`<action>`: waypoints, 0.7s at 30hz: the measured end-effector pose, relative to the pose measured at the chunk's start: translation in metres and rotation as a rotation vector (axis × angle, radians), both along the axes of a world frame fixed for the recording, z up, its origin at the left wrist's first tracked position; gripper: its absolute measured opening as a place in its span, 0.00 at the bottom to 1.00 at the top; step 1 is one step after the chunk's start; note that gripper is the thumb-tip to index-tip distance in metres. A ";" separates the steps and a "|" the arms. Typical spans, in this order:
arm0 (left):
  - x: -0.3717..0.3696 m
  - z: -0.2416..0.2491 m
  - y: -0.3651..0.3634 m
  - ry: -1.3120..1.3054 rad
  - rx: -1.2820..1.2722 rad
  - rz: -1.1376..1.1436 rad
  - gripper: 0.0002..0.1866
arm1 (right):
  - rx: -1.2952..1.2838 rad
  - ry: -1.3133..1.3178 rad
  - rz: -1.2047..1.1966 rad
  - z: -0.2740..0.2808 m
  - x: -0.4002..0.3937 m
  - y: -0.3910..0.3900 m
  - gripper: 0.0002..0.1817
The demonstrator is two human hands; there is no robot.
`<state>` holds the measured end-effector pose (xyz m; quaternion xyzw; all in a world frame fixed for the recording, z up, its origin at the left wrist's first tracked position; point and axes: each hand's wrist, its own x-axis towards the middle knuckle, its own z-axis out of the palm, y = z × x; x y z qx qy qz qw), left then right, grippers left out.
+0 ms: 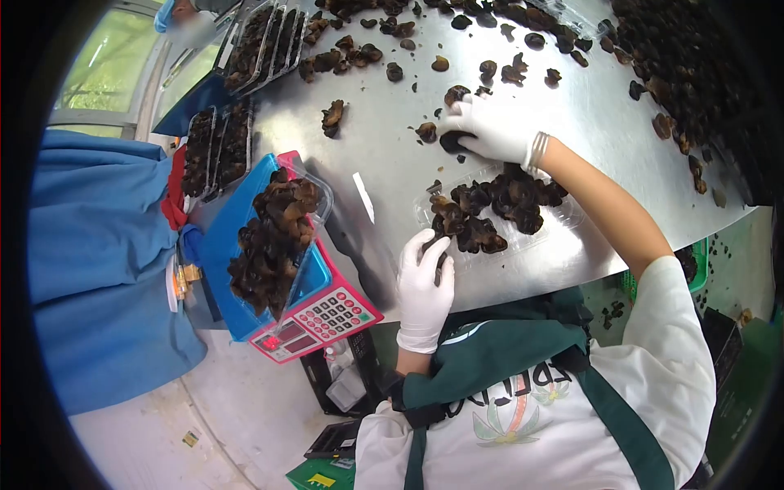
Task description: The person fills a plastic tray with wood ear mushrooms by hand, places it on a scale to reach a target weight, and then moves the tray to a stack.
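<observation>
Both my hands wear white gloves. My left hand (425,282) is at the near left corner of a clear plastic tray (555,233), its fingers and thumb curled around a dark wood ear mushroom (442,260). Dark brown wood ear mushrooms (514,200) lie heaped in that tray. Beyond the tray, my right hand (490,132) is low over the metal table (384,155), with its fingers closed on another dark wood ear mushroom (455,143). Its fingertips are partly blurred, and loose pieces lie beside them.
Left of the tray, a pink and blue scale (327,314) bears another filled clear tray (273,245). More filled trays (216,151) stand at the table's left edge. A large mushroom pile (686,73) covers the far right. A blue-clothed person (106,261) is at the left.
</observation>
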<state>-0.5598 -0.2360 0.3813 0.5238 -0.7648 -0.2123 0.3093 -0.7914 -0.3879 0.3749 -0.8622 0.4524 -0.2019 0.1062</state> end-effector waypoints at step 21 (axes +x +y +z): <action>-0.002 -0.019 -0.002 0.060 0.001 0.119 0.36 | 0.015 -0.113 -0.073 -0.023 -0.015 -0.067 0.13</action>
